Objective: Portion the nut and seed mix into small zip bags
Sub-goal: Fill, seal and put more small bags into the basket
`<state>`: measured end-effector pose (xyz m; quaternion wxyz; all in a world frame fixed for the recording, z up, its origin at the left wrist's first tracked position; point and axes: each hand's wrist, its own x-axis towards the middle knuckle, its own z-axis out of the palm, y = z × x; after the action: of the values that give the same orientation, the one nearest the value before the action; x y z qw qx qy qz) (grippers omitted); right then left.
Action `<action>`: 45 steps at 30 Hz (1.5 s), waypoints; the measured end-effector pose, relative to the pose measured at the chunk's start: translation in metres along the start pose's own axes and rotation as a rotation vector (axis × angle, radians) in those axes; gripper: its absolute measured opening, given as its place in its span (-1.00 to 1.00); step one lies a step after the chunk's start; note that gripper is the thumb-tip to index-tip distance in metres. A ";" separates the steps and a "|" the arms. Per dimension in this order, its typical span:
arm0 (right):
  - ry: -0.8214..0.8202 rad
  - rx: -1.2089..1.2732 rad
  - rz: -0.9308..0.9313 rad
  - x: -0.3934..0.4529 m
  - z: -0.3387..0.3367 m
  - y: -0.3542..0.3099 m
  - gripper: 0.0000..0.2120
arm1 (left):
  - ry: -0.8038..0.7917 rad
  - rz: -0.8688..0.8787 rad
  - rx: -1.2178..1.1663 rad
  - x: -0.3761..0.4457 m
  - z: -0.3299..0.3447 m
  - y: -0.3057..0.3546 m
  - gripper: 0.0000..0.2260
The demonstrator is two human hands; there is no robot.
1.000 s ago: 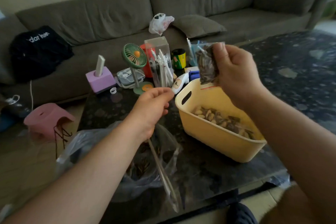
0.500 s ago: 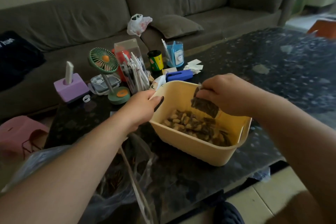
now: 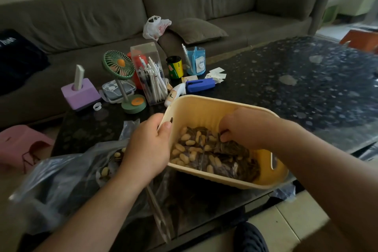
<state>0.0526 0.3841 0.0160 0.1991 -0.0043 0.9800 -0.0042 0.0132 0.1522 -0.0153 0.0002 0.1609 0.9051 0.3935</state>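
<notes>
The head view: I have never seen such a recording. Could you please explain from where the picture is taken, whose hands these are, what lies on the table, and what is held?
There is no machine here. A person wears one camera on the head, so it looks forward and down at that person's own two arms.

The left hand grips the rim of a yellow basket on a dark table. The right hand reaches inside the basket and pinches a small filled zip bag, which lies on other filled bags of peanuts and dark seeds.

Nearer the person on the left lies a large clear bag with more of the mix. Behind the basket stand a small green fan, a clear pen box and a blue stapler. A grey sofa is behind the table.
</notes>
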 end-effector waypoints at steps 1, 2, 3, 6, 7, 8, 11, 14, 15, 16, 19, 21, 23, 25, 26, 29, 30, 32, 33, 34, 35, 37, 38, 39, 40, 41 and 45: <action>0.027 0.001 0.004 -0.003 0.000 -0.002 -0.68 | 0.006 0.003 0.001 -0.003 0.000 -0.002 -0.77; 0.066 -0.006 0.008 -0.005 0.001 -0.003 -0.68 | 0.013 0.008 -0.001 -0.005 0.001 -0.004 -0.78; 0.110 -0.015 0.013 -0.008 0.001 -0.004 -0.68 | 0.022 0.013 -0.007 -0.007 0.001 -0.005 -0.80; 0.261 0.029 0.022 -0.018 0.002 -0.003 -0.60 | 0.047 0.020 -0.043 -0.011 0.003 -0.008 -0.83; 0.312 0.049 0.012 -0.021 0.003 -0.003 -0.59 | 0.055 0.024 -0.051 -0.011 0.004 -0.009 -0.83; 0.359 0.054 -0.004 -0.024 0.004 -0.003 -0.61 | 0.061 0.031 -0.054 -0.012 0.005 -0.010 -0.83; 0.411 -0.006 -0.041 -0.030 0.008 -0.007 -0.65 | 0.072 0.044 -0.046 -0.013 0.006 -0.011 -0.83; 0.403 -0.052 -0.106 -0.031 0.014 -0.013 -0.63 | 0.076 0.039 -0.047 -0.013 0.006 -0.010 -0.82; 0.383 -0.068 -0.133 -0.030 0.017 -0.016 -0.64 | 0.077 0.036 -0.048 -0.013 0.007 -0.009 -0.82; 0.344 -0.075 -0.153 -0.029 0.020 -0.019 -0.67 | 0.077 0.035 -0.050 -0.013 0.007 -0.009 -0.81; 0.217 -0.057 -0.142 -0.023 0.026 -0.021 -0.65 | 0.085 0.041 -0.053 -0.013 0.006 -0.009 -0.81; 0.226 -0.043 -0.074 -0.021 0.026 -0.015 -0.60 | 0.081 0.048 -0.057 -0.013 0.005 -0.010 -0.81; 0.261 -0.036 -0.011 -0.020 0.026 -0.007 -0.58 | 0.076 0.050 -0.057 -0.013 0.005 -0.011 -0.82; 0.266 -0.031 0.022 -0.019 0.027 -0.003 -0.58 | 0.075 0.048 -0.056 -0.014 0.005 -0.010 -0.82; 0.259 -0.023 0.027 -0.019 0.027 -0.002 -0.59 | 0.074 0.045 -0.056 -0.014 0.005 -0.010 -0.82; 0.266 -0.004 -0.009 -0.020 0.027 -0.001 -0.65 | 0.069 0.036 -0.058 -0.013 0.005 -0.009 -0.81; 0.284 0.010 -0.019 -0.021 0.026 0.000 -0.70 | 0.068 0.036 -0.057 -0.012 0.005 -0.009 -0.81; 0.326 0.024 0.000 -0.022 0.024 0.001 -0.78 | 0.064 0.042 -0.056 -0.011 0.006 -0.008 -0.82; 0.326 0.002 0.028 -0.021 0.023 0.001 -0.83 | 0.065 0.047 -0.057 -0.011 0.007 -0.007 -0.82; 0.307 -0.024 0.071 -0.019 0.023 0.001 -0.86 | 0.063 0.050 -0.058 -0.010 0.008 -0.007 -0.82; 0.279 -0.033 0.118 -0.017 0.023 0.001 -0.87 | 0.060 0.048 -0.059 -0.010 0.009 -0.006 -0.82; 0.226 -0.016 0.165 -0.015 0.025 0.002 -0.84 | 0.055 0.035 -0.064 -0.009 0.011 -0.006 -0.81; 0.211 0.002 0.155 -0.015 0.026 0.004 -0.83 | 0.055 0.027 -0.065 -0.009 0.012 -0.006 -0.81; 0.208 0.021 0.128 -0.016 0.026 0.005 -0.83 | 0.056 0.021 -0.064 -0.008 0.012 -0.007 -0.81; 0.216 0.037 0.103 -0.017 0.026 0.006 -0.83 | 0.057 0.016 -0.064 -0.008 0.012 -0.006 -0.81; 0.234 0.050 0.090 -0.018 0.025 0.007 -0.84 | 0.055 0.013 -0.067 -0.007 0.012 -0.006 -0.81; 0.173 0.057 0.097 -0.014 0.027 0.007 -0.81 | 0.048 -0.006 -0.081 -0.004 0.015 -0.004 -0.78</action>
<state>0.0756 0.3915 -0.0034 0.1138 0.0492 0.9920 -0.0228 0.0181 0.1596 -0.0289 -0.0137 0.1485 0.8886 0.4337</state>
